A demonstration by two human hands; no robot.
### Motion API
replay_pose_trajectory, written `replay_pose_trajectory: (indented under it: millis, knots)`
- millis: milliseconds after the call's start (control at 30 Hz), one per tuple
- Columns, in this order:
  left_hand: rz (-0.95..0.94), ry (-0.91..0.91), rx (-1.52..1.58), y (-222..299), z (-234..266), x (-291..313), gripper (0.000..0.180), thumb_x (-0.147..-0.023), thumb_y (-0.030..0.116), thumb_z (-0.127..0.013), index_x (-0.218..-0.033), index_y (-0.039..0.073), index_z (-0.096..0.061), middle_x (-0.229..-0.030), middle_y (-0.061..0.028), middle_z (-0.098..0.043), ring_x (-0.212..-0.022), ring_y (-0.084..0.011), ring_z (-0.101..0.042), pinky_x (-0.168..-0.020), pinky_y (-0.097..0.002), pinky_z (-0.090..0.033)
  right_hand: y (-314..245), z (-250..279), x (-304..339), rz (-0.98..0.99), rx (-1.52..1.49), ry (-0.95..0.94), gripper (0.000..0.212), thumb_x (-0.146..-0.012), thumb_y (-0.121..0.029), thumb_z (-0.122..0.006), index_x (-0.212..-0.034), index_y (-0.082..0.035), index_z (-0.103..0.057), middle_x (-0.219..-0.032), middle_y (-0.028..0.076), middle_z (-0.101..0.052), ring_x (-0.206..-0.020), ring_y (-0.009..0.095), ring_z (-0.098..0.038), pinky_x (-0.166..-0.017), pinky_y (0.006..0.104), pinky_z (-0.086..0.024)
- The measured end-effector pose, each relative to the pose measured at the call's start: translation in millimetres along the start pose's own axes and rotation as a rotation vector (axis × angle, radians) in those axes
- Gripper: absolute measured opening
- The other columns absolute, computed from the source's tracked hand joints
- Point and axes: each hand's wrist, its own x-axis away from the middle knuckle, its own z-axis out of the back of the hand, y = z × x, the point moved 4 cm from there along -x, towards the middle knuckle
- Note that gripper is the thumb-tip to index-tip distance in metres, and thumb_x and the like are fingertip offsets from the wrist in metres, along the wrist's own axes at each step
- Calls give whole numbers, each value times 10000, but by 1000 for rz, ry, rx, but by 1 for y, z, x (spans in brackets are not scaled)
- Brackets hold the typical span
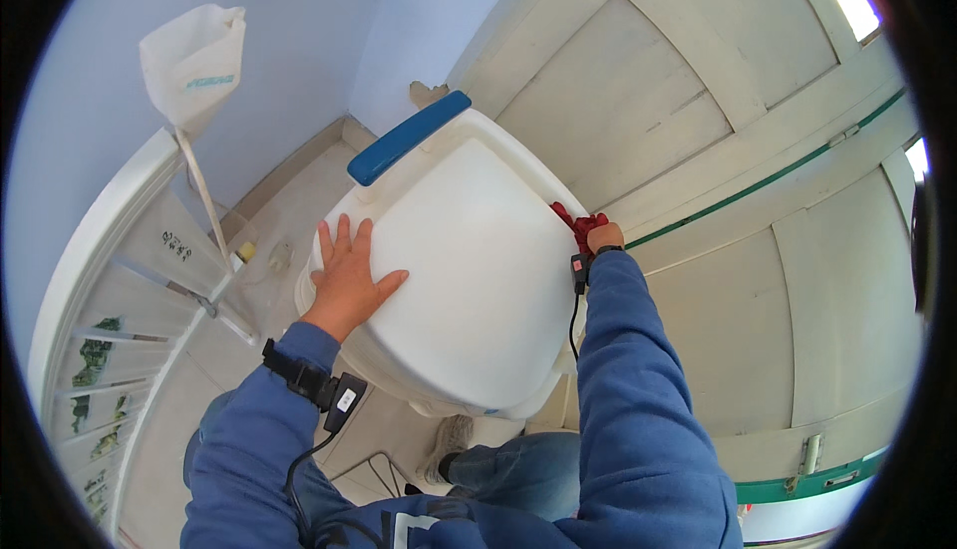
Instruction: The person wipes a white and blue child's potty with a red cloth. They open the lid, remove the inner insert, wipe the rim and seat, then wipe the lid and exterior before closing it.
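Note:
A large white plastic container [478, 260] with a broad smooth top and a blue handle bar [409, 137] along its far edge stands in front of me. My left hand [349, 275] lies on the near left side of this top, fingers spread, holding nothing. At the far right edge of the top, my right hand [604, 236] is closed on a crumpled dark red cloth [583, 222]. Part of the cloth hangs out to the left of my fingers and touches the white surface. The container's lower body is mostly hidden beneath the top.
A white plastic scoop on a stick [194, 66] leans upright at the left, by a white-framed panel with pictures [105, 240]. Cream wooden door panels [688, 81] with green edging rise close on the right. A pale wall corner [354, 71] lies beyond the container.

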Motion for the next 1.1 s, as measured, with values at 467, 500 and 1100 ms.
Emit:
replay_pose_trajectory:
  millis: [467,500,1100]
  knots:
    - [-34,45,-70,-9,-9,-8,992,-850,559,-719,-1588,101,-241,-1668,-211,-95,-1532,-446,67,-1028,-766,-333,-46,67,55,238,-482,-171,367,-854,-369,-637,-1047,-69,-725,-936,245,-718,-887,377,-709,-769,432,-560]
    - [-35,47,-78,-10,-10,-9,993,-849,563,-718,-1588,102,-241,-1668,-208,-95,-1532,-446,67,-1030,-762,-336,-53,64,68,259,-361,-135,387,-873,-389,-611,-1063,-71,-722,-944,257,-712,-900,393,-701,-784,444,-556]
    - [-186,245,-294,11,-17,-3,805,-925,470,-657,-1581,165,-304,-1660,-209,-152,-1532,-445,-47,-1153,-702,-137,147,134,337,-188,-2150,152,402,-950,-13,-589,-1350,-17,-545,-1313,158,-632,-1159,341,-641,-1000,480,-539]
